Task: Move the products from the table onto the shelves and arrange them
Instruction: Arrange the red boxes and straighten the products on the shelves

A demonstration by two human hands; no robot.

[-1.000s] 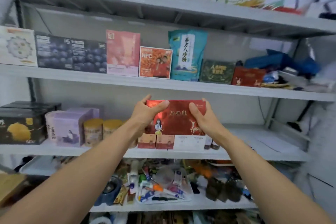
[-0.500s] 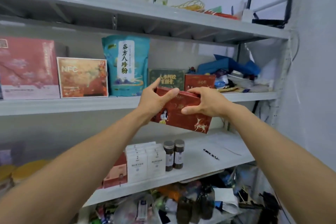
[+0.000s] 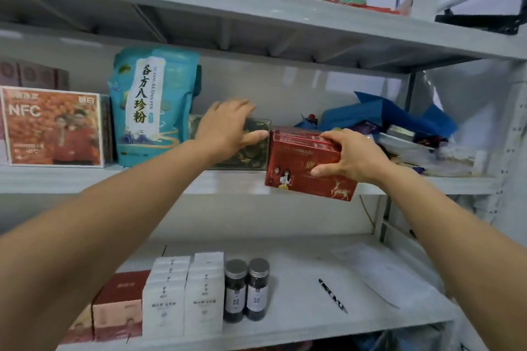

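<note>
Along the middle shelf (image 3: 71,181) we find the left stretch filled: an orange NFC box (image 3: 54,125) stands near the front edge, and a teal pouch (image 3: 151,105) stands upright just beside it. Right of the pouch stands a dark green box (image 3: 256,148), with a bare strip of shelf before it. The left hand (image 3: 228,128) lies over that box's top and face, fingers spread and fairly straight, thumb stretched along its front. Just beside the green box is the red box (image 3: 302,171), tilted, its lower edge hanging out past the shelf's front edge; we cannot tell whether the two boxes touch. The right hand (image 3: 353,157) grips the red box, fingers curled over its top and thumb pressed on its face. Blue clutter (image 3: 399,114) crowds the right end. On the lower shelf (image 3: 299,330), white boxes (image 3: 182,296) and two jars (image 3: 246,289) sit near the front edge, while the right half has only a pen (image 3: 332,295) and a paper sheet (image 3: 385,273)
</note>
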